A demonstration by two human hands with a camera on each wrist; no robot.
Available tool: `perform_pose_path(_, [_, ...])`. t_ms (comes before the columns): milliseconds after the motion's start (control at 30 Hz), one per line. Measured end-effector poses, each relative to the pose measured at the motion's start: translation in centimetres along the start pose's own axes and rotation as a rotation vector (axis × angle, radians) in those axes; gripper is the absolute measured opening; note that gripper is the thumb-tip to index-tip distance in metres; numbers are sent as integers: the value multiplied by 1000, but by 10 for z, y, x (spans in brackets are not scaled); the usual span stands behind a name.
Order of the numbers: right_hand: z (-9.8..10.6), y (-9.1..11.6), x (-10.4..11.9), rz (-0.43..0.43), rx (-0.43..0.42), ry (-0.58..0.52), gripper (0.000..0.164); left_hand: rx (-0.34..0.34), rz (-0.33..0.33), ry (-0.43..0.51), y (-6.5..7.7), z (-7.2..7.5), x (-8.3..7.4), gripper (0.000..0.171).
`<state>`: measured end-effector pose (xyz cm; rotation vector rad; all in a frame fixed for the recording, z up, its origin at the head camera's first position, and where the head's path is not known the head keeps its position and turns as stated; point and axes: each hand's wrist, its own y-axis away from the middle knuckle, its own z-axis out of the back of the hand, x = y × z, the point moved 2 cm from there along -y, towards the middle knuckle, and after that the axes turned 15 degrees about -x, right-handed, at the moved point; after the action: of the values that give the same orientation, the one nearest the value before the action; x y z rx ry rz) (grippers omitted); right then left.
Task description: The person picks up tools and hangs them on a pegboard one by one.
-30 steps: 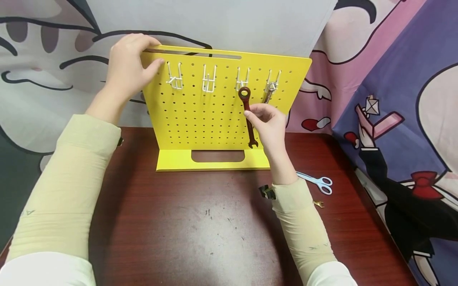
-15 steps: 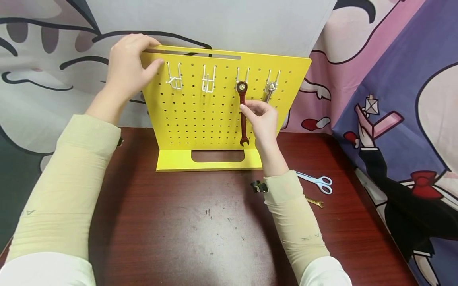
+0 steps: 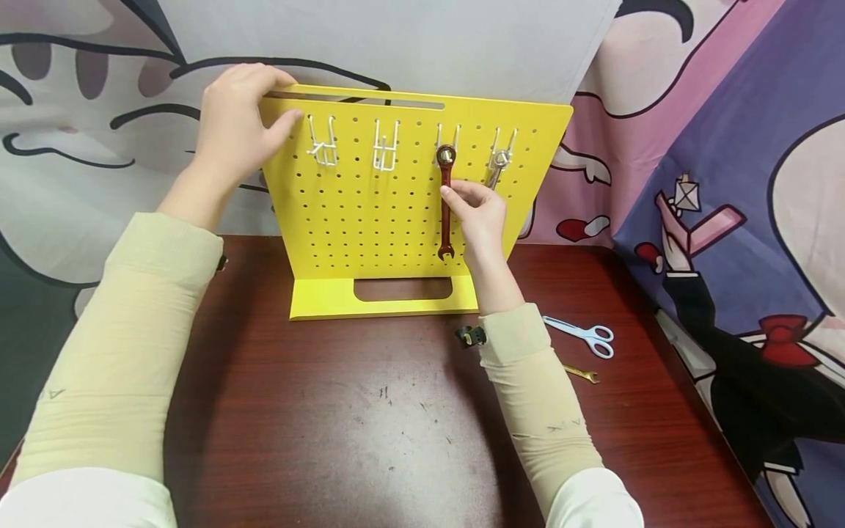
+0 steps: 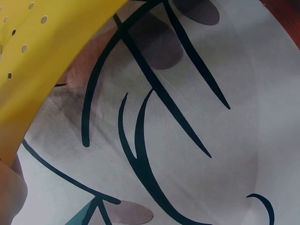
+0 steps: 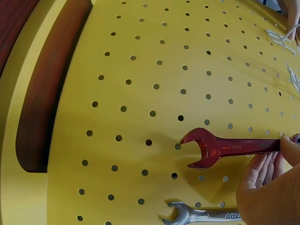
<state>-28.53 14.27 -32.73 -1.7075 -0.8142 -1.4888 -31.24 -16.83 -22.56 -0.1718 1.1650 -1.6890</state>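
My right hand (image 3: pixel 485 216) pinches a dark red combination wrench (image 3: pixel 445 213) between thumb and fingers. The wrench hangs ring end up, its ring overlapping the third white wire hook (image 3: pixel 440 136) of the yellow pegboard (image 3: pixel 359 202). In the right wrist view its open jaw end points away from my fingers, close over the board. My left hand (image 3: pixel 240 121) grips the board's upper left corner, thumb on the front face, fingers over the top edge. A silver wrench (image 3: pixel 497 170) hangs on the rightmost hook, partly hidden behind my right hand.
Two further wire hooks, the left one (image 3: pixel 323 143) and the second one (image 3: pixel 385 150), hold nothing. On the brown table (image 3: pixel 370 411), light blue scissors (image 3: pixel 584 334) and a small gold wrench (image 3: pixel 582 374) lie right of my forearm. A printed cloth (image 3: pixel 726 257) stands at the right.
My right hand has moved left and slightly up with the red wrench, bringing its ring from in front of the third hook onto the hook's end. The left hand has stayed in place.
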Motion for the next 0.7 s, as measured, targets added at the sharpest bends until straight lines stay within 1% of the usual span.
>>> perform_pose_path(100, [-3,-2,-2,-9,-1,0,25,-4,-11,5,0,1,0,36])
perform_pose_path(300, [-6,-1,-5,-22,-15,-37,21,-7,-28,15,0,1,-1,35])
perform_pose_path(567, [-6,2,-6,25,0,-40,26,-7,-22,15,1,2,-3,35])
perform_pose_path(700, [-3,2,-8,44,10,-24,26,-12,-33,14,0,2,-3,34])
